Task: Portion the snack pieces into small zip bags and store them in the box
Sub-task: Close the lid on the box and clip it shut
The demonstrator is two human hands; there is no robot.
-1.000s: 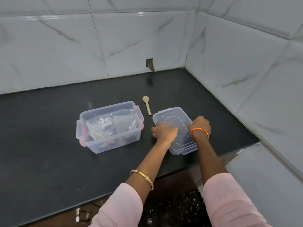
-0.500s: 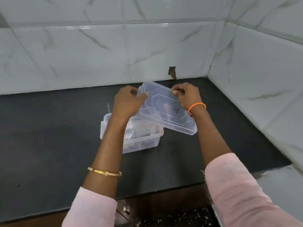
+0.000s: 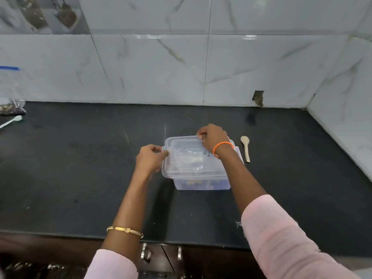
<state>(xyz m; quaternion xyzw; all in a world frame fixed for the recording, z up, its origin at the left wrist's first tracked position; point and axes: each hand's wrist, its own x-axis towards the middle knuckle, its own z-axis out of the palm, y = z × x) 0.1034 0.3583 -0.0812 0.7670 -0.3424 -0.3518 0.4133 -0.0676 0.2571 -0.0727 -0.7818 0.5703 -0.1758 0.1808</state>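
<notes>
Clear plastic lid [image 3: 187, 158] lies atop the box [image 3: 201, 183], centre of frame on the black table [image 3: 80, 178]. Left hand [image 3: 150, 161] pinches the lid's left edge; right hand [image 3: 213, 136] grips its far edge. Snack pieces show through the box wall. Wooden spoon [image 3: 246, 147] just right.

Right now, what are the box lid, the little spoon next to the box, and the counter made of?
The lid looks like clear, slightly frosted plastic: the bags show through it. The spoon seems pale wood with a matt look, though it could be plastic. The counter looks like polished black stone, since it gives faint reflections.
</notes>
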